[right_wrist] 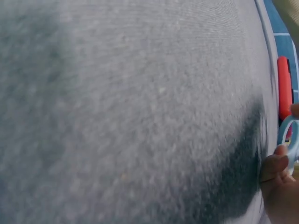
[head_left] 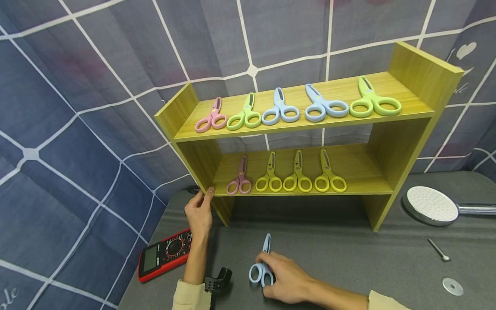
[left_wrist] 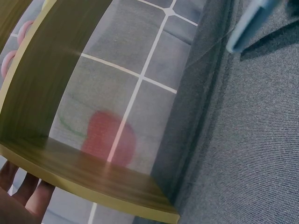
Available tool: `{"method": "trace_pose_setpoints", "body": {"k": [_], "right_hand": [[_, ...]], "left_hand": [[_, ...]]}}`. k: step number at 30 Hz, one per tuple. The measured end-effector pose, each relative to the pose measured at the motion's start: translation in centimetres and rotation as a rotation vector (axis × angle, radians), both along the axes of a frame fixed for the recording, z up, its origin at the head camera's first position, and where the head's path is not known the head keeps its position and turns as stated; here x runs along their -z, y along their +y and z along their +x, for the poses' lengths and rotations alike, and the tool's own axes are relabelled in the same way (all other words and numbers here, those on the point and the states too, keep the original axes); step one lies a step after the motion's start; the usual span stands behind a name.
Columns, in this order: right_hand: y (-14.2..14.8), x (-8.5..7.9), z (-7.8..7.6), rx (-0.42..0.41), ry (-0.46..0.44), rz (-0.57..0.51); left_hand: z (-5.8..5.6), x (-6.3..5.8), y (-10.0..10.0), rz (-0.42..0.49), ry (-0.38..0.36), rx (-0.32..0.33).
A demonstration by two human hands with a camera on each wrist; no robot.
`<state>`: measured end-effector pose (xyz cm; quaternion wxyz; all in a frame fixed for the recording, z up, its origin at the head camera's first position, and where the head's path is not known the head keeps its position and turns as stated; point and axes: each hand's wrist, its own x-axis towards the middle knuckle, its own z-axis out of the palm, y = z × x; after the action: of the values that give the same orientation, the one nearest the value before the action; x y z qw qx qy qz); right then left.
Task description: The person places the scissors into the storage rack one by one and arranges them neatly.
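Note:
In the head view my right hand [head_left: 288, 277] pinches a pair of light-blue scissors [head_left: 266, 243] by the handle loops, blades pointing away toward the shelf. The right wrist view catches one blue loop [right_wrist: 283, 128] between the fingertips at its right edge. My left hand [head_left: 199, 213] grips the left side panel of a two-tier wooden shelf [head_left: 302, 194], thumb at the front corner of the lower board. Its fingers [left_wrist: 39, 198] lie along the panel's outer face in the left wrist view. Pink, green and blue scissors [head_left: 280, 107] line the upper board; pink scissors [head_left: 242, 174] and several yellow-green scissors [head_left: 298, 172] lie on the lower.
A red multimeter [head_left: 164, 254] lies left of my left forearm, with a black strap [head_left: 218, 280] by the cuff. To the right are a shower head [head_left: 432, 204], a bolt [head_left: 438, 249] and a washer [head_left: 452, 286] on the grey cloth. A checked curtain [head_left: 128, 64] hangs behind.

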<state>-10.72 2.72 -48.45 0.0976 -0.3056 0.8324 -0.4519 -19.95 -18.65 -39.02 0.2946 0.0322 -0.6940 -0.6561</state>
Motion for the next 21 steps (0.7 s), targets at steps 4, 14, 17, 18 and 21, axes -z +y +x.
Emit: {"method": "trace_pose_setpoints", "body": {"k": [4, 14, 17, 18, 21], "right_hand": [[0.6, -0.6, 0.1, 0.011, 0.051, -0.089], [2.5, -3.0, 1.5, 0.032, 0.211, -0.286], [3.4, -3.8, 2.0, 0.068, 0.264, -0.327], [3.8, -4.0, 2.1, 0.082, 0.284, -0.34], [5.2, -4.9, 2.5, 0.132, 0.32, -0.368]], "left_hand": [[0.0, 0.0, -0.1, -0.002, 0.0, 0.003], [0.1, 0.0, -0.1, -0.017, 0.002, -0.004], [0.0, -0.1, -0.1, -0.02, 0.003, 0.0], [0.0, -0.1, -0.1, -0.017, 0.002, 0.002], [0.0, 0.0, -0.1, -0.012, 0.003, 0.004]]}}
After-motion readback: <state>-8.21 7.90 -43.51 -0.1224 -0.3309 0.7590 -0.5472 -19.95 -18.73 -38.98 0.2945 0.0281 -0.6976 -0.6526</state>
